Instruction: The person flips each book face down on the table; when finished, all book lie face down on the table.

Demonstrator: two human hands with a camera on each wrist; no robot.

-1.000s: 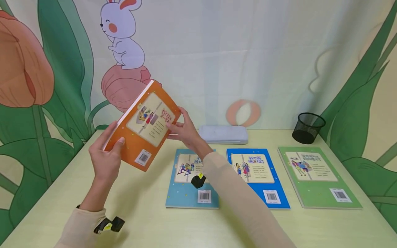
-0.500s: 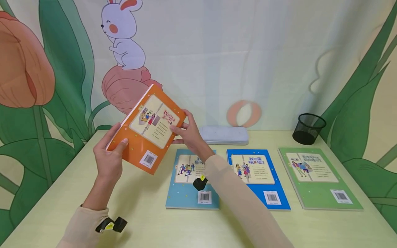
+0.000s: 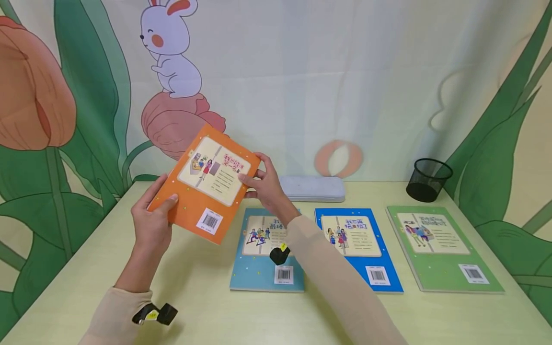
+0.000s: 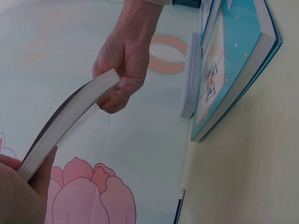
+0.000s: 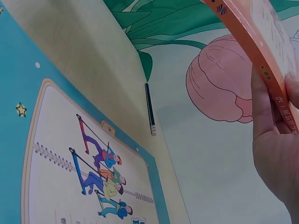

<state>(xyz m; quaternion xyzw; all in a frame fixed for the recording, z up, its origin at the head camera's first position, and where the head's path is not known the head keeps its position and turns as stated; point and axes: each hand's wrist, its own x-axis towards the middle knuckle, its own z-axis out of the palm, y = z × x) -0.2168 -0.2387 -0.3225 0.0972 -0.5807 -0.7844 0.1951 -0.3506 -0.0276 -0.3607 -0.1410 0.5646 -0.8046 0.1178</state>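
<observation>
An orange book (image 3: pixel 185 203) is held up tilted above the left part of the table, its back cover with a barcode facing the head camera. My left hand (image 3: pixel 151 215) grips its lower left edge, thumb on the cover and fingers behind. On the opposite side my right hand (image 3: pixel 265 187) pinches the right edge, thumb on the cover. In the left wrist view the orange book's page block (image 4: pixel 70 123) shows as a slightly bowed strip between both hands. The right wrist view shows its printed spine (image 5: pixel 268 77) beside the right hand (image 5: pixel 271 154).
A teal book (image 3: pixel 258 268), a blue book (image 3: pixel 358 273) and a green book (image 3: pixel 444 268) lie in a row on the table (image 3: pixel 207 311). Behind them are a pale pencil case (image 3: pixel 312 188) and a black mesh pen cup (image 3: pixel 429 179). A dark pencil (image 5: pixel 150 109) lies near the back edge.
The orange book has moved slightly right and turned, so its white page edge on the left no longer shows in the head view. Both hands have shifted a little right with it.
</observation>
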